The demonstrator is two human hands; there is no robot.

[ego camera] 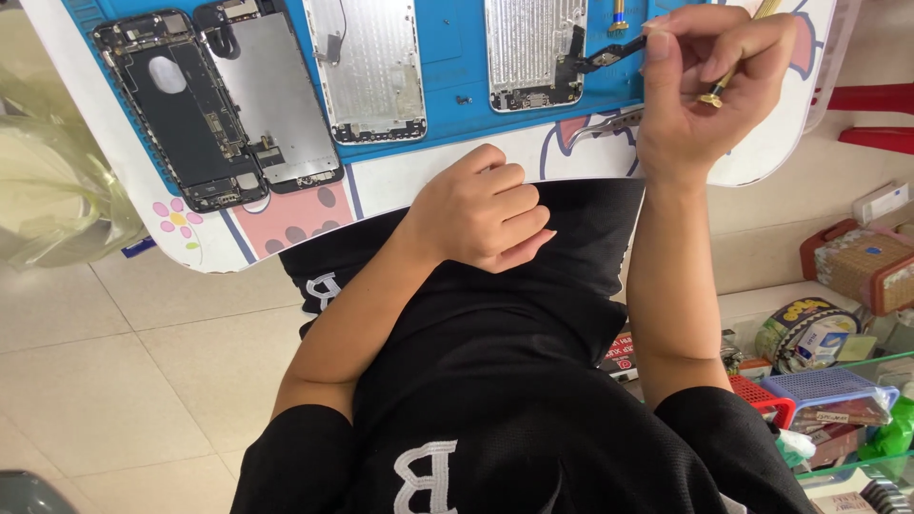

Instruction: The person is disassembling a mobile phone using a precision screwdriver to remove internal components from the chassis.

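Observation:
My right hand is closed around a slim yellow screwdriver with a brass-coloured end. Its fingertips touch a small black flex part at the edge of a silver phone housing. My left hand is curled into a loose fist at the near edge of the white table and holds nothing. On the blue work mat lie a dark opened phone body, its screen panel and a second silver plate. Metal tweezers lie just left of my right wrist.
A clear plastic bag hangs at the left of the table. To the right, low shelves hold a round tin, a blue basket, a red basket and a woven box. Pale floor tiles lie below.

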